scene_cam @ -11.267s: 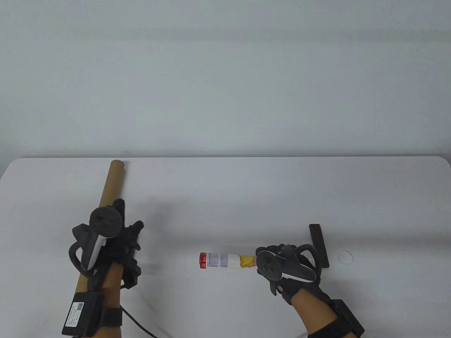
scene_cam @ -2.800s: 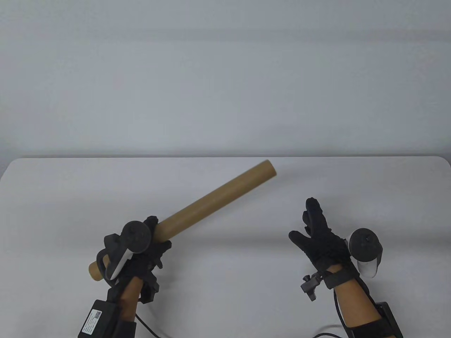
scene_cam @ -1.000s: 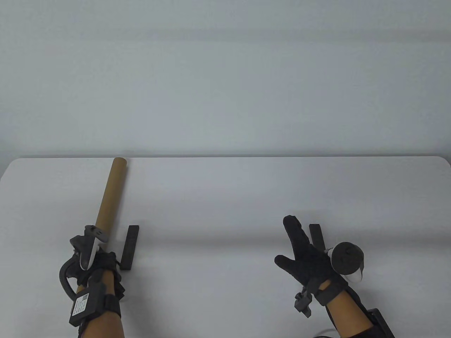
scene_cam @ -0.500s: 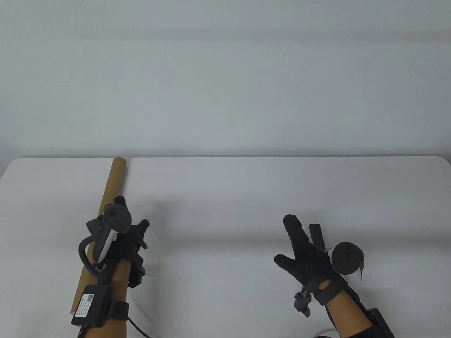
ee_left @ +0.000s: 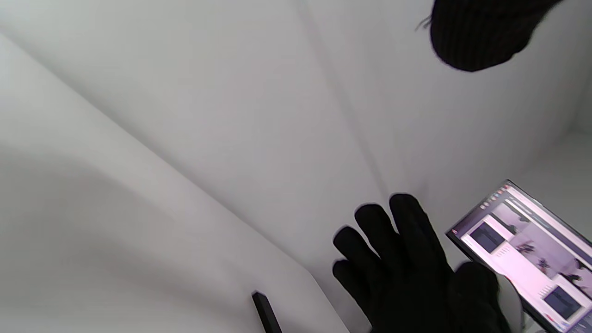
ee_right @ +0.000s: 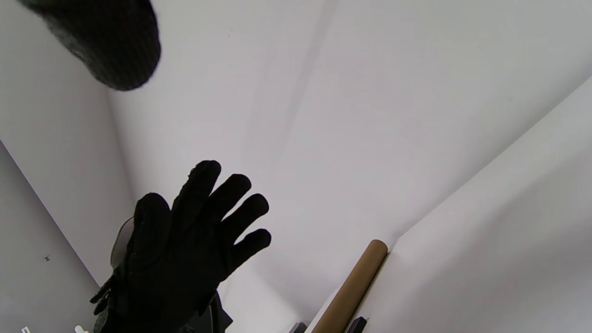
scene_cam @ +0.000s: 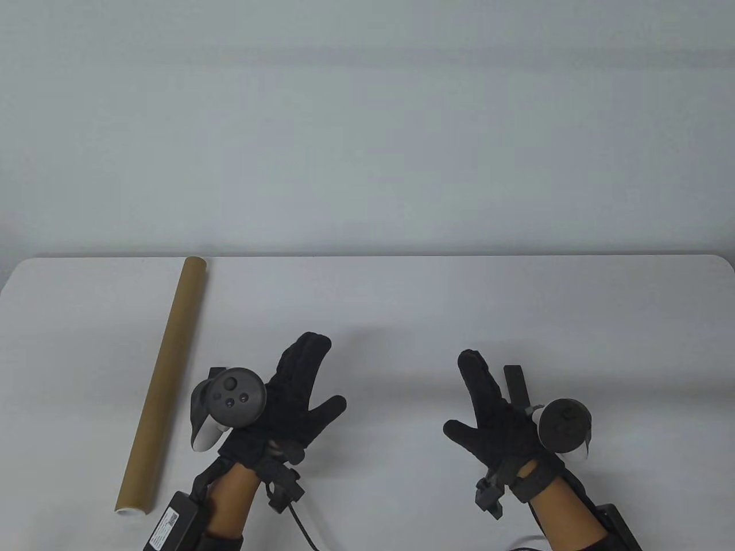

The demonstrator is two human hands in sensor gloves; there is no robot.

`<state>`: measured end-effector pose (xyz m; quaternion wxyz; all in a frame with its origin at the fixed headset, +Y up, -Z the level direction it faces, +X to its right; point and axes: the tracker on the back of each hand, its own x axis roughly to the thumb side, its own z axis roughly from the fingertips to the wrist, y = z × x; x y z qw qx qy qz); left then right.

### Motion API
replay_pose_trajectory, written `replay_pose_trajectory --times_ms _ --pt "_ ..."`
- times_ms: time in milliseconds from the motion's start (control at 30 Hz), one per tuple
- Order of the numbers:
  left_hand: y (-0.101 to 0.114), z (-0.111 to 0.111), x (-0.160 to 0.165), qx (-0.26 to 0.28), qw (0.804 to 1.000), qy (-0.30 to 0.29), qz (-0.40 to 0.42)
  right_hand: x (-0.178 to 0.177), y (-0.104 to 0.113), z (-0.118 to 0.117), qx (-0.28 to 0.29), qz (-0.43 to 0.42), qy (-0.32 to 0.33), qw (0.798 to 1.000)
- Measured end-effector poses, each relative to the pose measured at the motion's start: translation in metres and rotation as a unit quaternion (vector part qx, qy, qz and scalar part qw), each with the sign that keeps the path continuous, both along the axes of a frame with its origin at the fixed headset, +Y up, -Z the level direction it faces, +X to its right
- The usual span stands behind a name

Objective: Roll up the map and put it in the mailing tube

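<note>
The brown mailing tube [scene_cam: 166, 376] lies on the white table [scene_cam: 402, 310] at the left, running from the far edge toward me, with a white cap at its near end [scene_cam: 129, 511]. It also shows in the right wrist view [ee_right: 351, 286]. The map shows in no view. My left hand [scene_cam: 304, 390] is open, fingers spread, empty, right of the tube and apart from it. My right hand [scene_cam: 482, 402] is open and empty at the right, palm turned toward the left hand.
A black bar [scene_cam: 517, 381] lies on the table behind my right hand. Another black bar [scene_cam: 213, 373] is mostly hidden behind my left tracker. A lit monitor [ee_left: 522, 249] shows in the left wrist view, off the table's right side.
My left hand has let go of the tube, moved right toward the table's middle and opened. The tube stays lying at the left. My right hand has barely moved.
</note>
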<state>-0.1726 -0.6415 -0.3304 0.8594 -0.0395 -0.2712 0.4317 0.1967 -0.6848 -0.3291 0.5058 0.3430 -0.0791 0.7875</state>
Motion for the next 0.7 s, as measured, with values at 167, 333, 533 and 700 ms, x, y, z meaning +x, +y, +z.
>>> replay_pose_trajectory --times_ms 167,333,533,700 --pt "-0.02 -0.004 0.0 -0.036 0.998 -0.048 0.014 -0.005 0.001 0.003 0.007 0.004 0.009 1.0" --pt "-0.036 -0.01 0.0 -0.066 0.995 -0.072 0.007 -0.006 0.001 0.004 0.008 0.005 0.012 1.0" --pt "-0.052 -0.016 -0.002 -0.099 0.992 -0.083 0.002 -0.003 -0.005 0.002 -0.001 0.009 0.008 1.0" --pt "-0.057 -0.019 -0.006 -0.113 0.99 -0.081 0.006 0.0 -0.009 -0.001 -0.011 0.012 0.002 1.0"
